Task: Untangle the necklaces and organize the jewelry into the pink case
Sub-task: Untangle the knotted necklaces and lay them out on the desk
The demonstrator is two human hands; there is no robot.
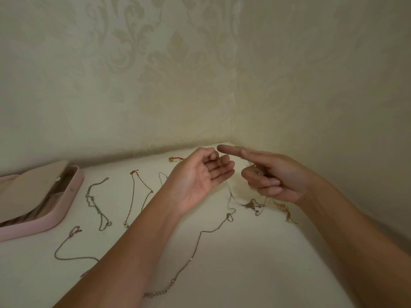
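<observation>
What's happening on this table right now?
A person is untangling necklaces. The right hand, index finger out, seems to hold a thin chain lifted off the white table, while the left hand is palm up, fingers relaxed. Several chains lie spread out beside the open pink case; a small tangle lies under the right hand.

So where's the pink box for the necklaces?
In the head view, the pink case sits open at the far left of the table, just left of a silver chain.

Left hand (195, 181), right hand (275, 180) above loose necklaces (201, 234); open pink case (66, 203) beside.
</observation>
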